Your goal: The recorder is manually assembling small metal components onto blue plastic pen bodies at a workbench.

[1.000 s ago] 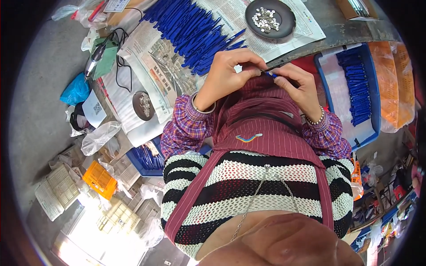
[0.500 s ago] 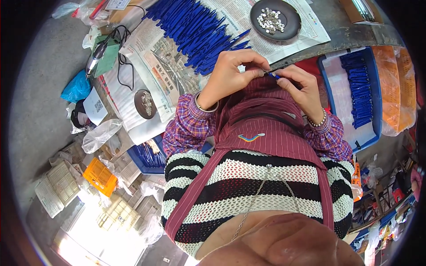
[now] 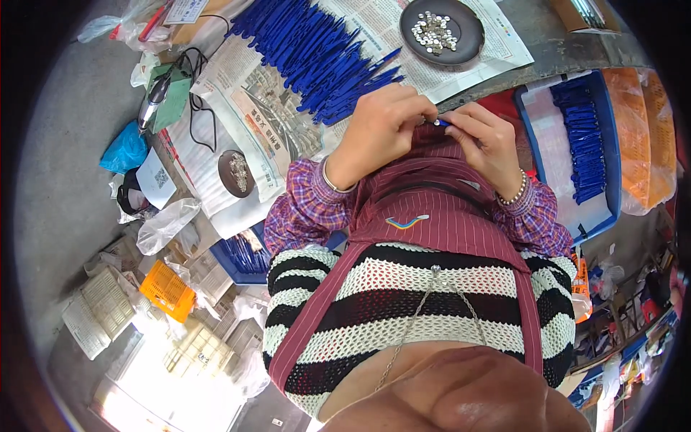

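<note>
My left hand (image 3: 385, 129) and my right hand (image 3: 489, 140) meet over my lap, fingers closed in a pinch. Between their fingertips is a short stretch of a narrow blue strip (image 3: 444, 123), with a small shiny silver piece (image 3: 436, 122) on it near the left fingertips. My fingers cover most of the strip. Beyond my left hand, a heap of similar blue strips (image 3: 317, 61) lies on newspaper (image 3: 273, 115). A dark round dish (image 3: 466, 45) holding small silver pieces (image 3: 434, 32) stands beyond both hands.
At right, a blue tray (image 3: 613, 183) holds more blue strips beside orange crates (image 3: 633, 137). A smaller dark dish (image 3: 229, 173) of silvery bits, a corded hand tool (image 3: 152, 104) and plastic bags (image 3: 165, 227) are at left. Another blue tray (image 3: 234, 272) sits below the table edge.
My left fingers have curled in closer around the strip, and its silver piece now shows by the left fingertips. Both hands stay in nearly the same place.
</note>
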The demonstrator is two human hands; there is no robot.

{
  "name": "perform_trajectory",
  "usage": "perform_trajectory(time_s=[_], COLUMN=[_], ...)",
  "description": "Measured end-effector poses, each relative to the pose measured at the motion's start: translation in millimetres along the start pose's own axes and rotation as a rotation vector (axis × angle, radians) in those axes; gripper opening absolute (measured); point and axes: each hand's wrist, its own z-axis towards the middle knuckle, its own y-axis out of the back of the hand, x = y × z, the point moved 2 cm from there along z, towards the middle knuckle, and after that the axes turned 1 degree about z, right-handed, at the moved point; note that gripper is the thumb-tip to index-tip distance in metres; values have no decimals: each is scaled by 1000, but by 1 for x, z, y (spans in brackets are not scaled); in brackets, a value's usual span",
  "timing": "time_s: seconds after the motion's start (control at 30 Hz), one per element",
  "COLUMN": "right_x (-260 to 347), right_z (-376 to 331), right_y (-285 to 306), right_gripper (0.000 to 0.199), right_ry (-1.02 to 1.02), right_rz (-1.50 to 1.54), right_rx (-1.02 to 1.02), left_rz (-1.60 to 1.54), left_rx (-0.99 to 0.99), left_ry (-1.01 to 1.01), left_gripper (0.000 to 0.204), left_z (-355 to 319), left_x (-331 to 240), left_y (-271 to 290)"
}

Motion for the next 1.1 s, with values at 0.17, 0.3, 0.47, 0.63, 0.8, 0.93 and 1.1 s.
perform_trajectory(time_s=[0.17, 0.3, 0.47, 0.63, 0.8, 0.93, 1.1], right_x=[-2, -2, -5, -7, -14, -18, -20], right_z=[-1, -2, -1, -4, -6, -3, -8], right_y=[-3, -3, -1, -6, -13, -22, -22], right_gripper=[17, 16, 14, 15, 17, 16, 15], right_ry=[11, -4, -131, -193, -463, -479, -524], right_rz=[13, 52, 487, 528, 773, 825, 840], right_rx=[29, 32, 288, 256, -31, -102, -92], left_rz=[-106, -116, -774, -774, -826, -811, -744], left_rx=[16, 62, 322, 285, -9, -176, -249], left_ry=[105, 77, 369, 400, 336, 327, 307], left_gripper=[15, 20, 31, 36, 39, 41, 29], left_z=[-3, -4, -8, -12, -13, -20, -25], left_x=[-6, -2, 8, 11, 11, 0, 2], left_y=[-3, 0, 6, 2, -18, -39, -51])
